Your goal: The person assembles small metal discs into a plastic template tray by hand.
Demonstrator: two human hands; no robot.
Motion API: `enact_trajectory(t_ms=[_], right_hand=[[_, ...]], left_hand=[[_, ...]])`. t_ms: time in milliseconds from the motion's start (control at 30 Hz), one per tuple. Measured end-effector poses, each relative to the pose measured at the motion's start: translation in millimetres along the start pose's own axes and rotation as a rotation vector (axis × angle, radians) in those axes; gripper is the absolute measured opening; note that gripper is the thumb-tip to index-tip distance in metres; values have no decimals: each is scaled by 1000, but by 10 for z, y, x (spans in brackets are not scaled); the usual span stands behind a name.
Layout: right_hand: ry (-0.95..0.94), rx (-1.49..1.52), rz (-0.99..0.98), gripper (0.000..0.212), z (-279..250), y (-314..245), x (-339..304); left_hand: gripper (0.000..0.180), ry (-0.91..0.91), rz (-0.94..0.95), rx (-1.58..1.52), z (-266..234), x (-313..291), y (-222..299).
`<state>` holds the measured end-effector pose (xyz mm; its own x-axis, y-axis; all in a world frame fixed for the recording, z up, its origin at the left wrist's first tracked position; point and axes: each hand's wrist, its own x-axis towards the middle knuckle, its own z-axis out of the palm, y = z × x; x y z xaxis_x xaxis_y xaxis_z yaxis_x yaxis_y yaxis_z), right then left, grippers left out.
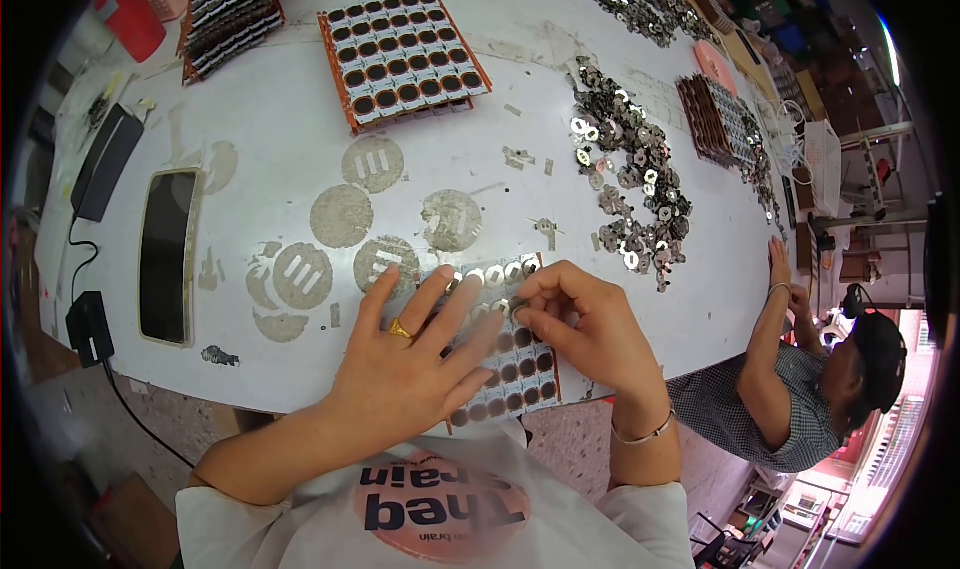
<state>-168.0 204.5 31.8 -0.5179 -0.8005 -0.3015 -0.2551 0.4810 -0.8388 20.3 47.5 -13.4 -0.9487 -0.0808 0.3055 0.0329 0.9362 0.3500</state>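
- Right hand (595, 329): thumb and index fingers nearly closed together at the tips, apparently pinching a small dark piece (519, 308) just above the panel; its outline is partly hidden.
- Left hand (395, 369): fingers spread and extended over the panel's left side, some of them blurred. No grip is visible; whether the tips touch the panel cannot be told.
- Panel (549, 369): beneath both sets of fingers. Silvery pieces show in the rows beyond the fingertips, dark discs in the rows nearer the body.
- Surroundings: a pile of loose metal pieces (640, 169) lies beyond and right of the right fingers, a stack of panels (405, 59) well beyond both hands, and a phone (168, 259) left of the left fingers, all on the tabletop (290, 99).
- Possible fault, slip: the piece could drop or sit askew, being small and apparently held by the tips alone.
- Possible fault, disturbance: should the silvery pieces be merely resting, a brush of the left fingers could shift them.
- Possible fault, tilt: the panel's near end lies at or past the tabletop's edge, so downward pressure from the fingers there could tip it.
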Motion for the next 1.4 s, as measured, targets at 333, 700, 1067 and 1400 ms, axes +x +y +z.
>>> enact_trajectory(t_ms=[333, 700, 1067, 1400], right_hand=[[43, -131, -92, 19, 25, 36, 30], [68, -366, -231, 16, 9, 7, 6], [409, -583, -434, 20, 26, 68, 158], [385, -1018, -465, 28, -96, -4, 481]], left_hand=[[54, -30, -19, 9, 34, -30, -4], [55, -5, -29, 36, 52, -37, 34], [54, 10, -27, -6, 41, -44, 15], [52, 37, -68, -25, 66, -44, -15]])
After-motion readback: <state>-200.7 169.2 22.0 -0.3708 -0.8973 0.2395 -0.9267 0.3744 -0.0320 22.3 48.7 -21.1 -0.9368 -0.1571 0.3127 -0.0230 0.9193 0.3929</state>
